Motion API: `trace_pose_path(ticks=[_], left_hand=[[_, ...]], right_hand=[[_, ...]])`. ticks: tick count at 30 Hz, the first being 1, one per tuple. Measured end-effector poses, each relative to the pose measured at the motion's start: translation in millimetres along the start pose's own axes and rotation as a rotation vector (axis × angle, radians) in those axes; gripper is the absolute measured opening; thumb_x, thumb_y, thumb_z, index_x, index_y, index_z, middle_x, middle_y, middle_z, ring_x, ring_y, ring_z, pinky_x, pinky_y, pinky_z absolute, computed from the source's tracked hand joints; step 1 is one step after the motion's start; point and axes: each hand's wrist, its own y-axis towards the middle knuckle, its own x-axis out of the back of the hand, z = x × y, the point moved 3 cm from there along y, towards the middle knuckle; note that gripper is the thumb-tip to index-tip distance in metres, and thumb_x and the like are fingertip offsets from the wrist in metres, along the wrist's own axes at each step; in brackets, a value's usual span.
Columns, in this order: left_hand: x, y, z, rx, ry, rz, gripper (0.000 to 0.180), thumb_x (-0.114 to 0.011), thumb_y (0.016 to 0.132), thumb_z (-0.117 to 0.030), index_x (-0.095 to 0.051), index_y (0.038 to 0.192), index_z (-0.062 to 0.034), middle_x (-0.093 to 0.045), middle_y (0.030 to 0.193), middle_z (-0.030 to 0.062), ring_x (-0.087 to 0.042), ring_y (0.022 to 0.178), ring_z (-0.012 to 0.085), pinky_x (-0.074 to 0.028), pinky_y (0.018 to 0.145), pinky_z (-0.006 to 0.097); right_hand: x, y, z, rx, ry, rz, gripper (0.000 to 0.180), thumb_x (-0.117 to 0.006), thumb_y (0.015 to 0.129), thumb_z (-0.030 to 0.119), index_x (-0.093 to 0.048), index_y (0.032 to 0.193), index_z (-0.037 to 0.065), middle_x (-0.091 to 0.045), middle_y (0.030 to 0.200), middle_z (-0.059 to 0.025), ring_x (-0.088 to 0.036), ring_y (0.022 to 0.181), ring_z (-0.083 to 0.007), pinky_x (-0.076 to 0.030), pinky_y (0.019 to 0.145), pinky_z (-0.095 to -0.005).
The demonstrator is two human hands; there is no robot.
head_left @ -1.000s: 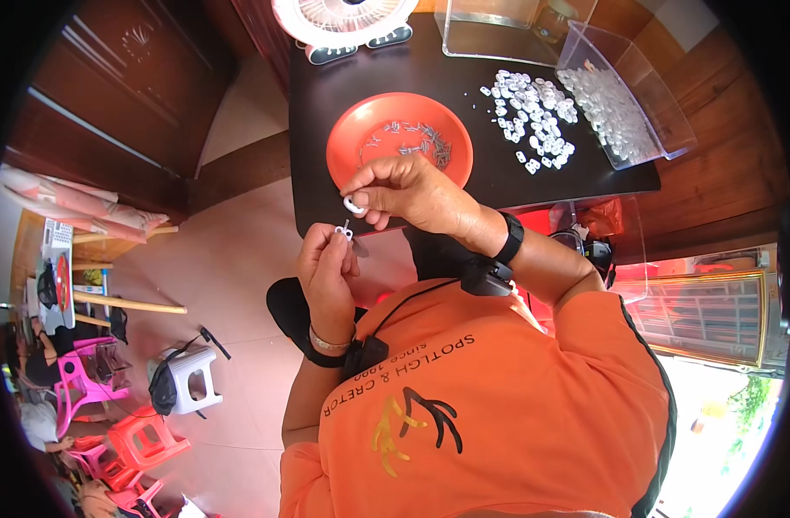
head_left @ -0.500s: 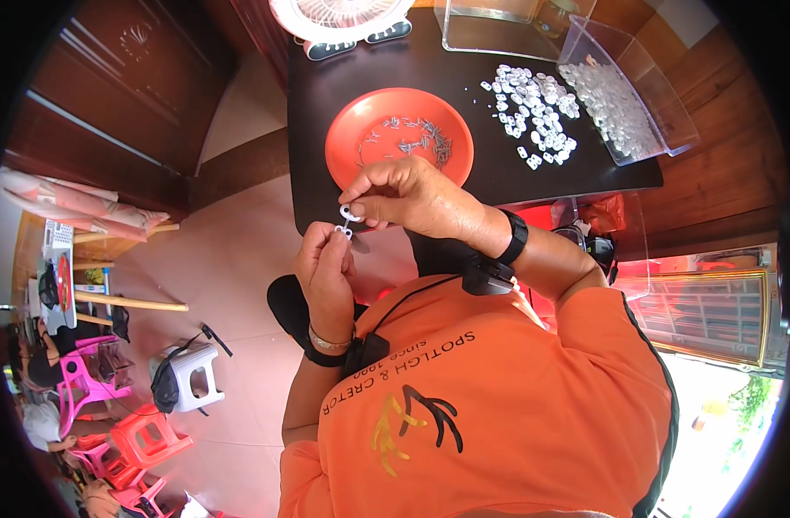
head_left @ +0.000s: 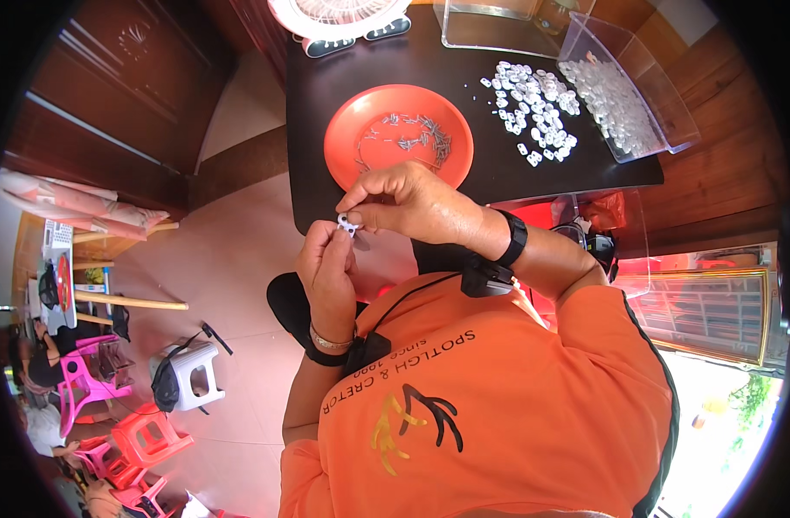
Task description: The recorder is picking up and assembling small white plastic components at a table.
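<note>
Near the table's front edge, my left hand (head_left: 327, 272) pinches a small white plastic piece (head_left: 349, 231) with holes between thumb and fingertips. Just above it, my right hand (head_left: 416, 203) pinches a second white piece (head_left: 343, 219) with a dark hole. The two pieces meet, or nearly so; the fingertips partly hide where they join. Beyond my right hand stands a round orange basin (head_left: 339, 142) with many short grey metal pins (head_left: 436, 142) scattered on its bottom.
White pieces (head_left: 541, 108) lie in a loose pile on the black table (head_left: 490, 173). Beside them a tilted clear bin (head_left: 684, 129) holds many more. A white fan (head_left: 343, 17) stands at the back. On the floor to the left are a grey stool (head_left: 188, 380) and red stools (head_left: 149, 436).
The gap between the two white pieces has closed; a thin pin showed between them before. My right hand has shifted slightly left, bringing its piece against or close to the other.
</note>
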Motion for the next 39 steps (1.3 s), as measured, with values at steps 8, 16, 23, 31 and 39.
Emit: trace_pose_path(ticks=[8, 16, 23, 31, 39], left_hand=[[-5, -1, 3, 0.019, -0.111, -0.021, 0.019, -0.044, 0.095, -0.015, -0.047, 0.079, -0.0044, -0.037, 0.059, -0.0021, -0.033, 0.048, 0.0057, -0.027, 0.044, 0.02], [-8, 1, 1, 0.084, -0.265, -0.013, 0.022, -0.045, 0.095, -0.019, -0.052, 0.082, -0.0035, -0.043, 0.061, -0.0025, -0.037, 0.053, 0.0047, -0.03, 0.049, 0.02], [-7, 0, 4, 0.106, -0.218, -0.052, 0.023, -0.046, 0.093, -0.019, -0.056, 0.082, -0.0019, -0.047, 0.063, -0.0027, -0.041, 0.054, 0.0044, -0.031, 0.049, 0.019], [-1, -2, 5, 0.083, -0.173, -0.063, 0.023, -0.045, 0.093, -0.018, -0.054, 0.078, -0.0022, -0.05, 0.06, 0.0012, -0.044, 0.051, 0.0068, -0.033, 0.048, 0.02], [-2, 0, 7, -0.032, -0.105, -0.002, 0.024, -0.042, 0.093, -0.014, -0.05, 0.074, -0.0014, -0.05, 0.059, 0.0036, -0.045, 0.05, 0.0092, -0.034, 0.047, 0.021]], right_hand=[[-5, -5, 0, 0.087, -0.1, -0.019, 0.015, -0.064, 0.086, 0.004, -0.065, 0.101, -0.002, -0.065, 0.084, -0.0041, -0.061, 0.076, -0.0084, -0.051, 0.066, -0.0238], [-7, -11, 2, 0.355, -0.302, -0.068, 0.034, -0.069, 0.076, -0.002, -0.063, 0.109, 0.003, -0.063, 0.094, -0.0077, -0.065, 0.085, -0.02, -0.055, 0.073, -0.0292], [-11, -15, 10, 0.385, -0.432, -0.098, 0.031, -0.071, 0.072, 0.002, -0.064, 0.103, 0.002, -0.061, 0.087, -0.0091, -0.064, 0.081, -0.0236, -0.054, 0.069, -0.0327], [-20, -14, 5, 0.585, -0.643, -0.184, 0.023, -0.071, 0.072, 0.012, -0.064, 0.092, 0.002, -0.062, 0.08, -0.0085, -0.062, 0.072, -0.026, -0.051, 0.062, -0.0358], [-20, -18, 3, 0.612, -0.658, -0.219, 0.019, -0.069, 0.076, 0.014, -0.064, 0.09, 0.003, -0.063, 0.078, -0.0072, -0.062, 0.068, -0.0235, -0.051, 0.058, -0.0331]])
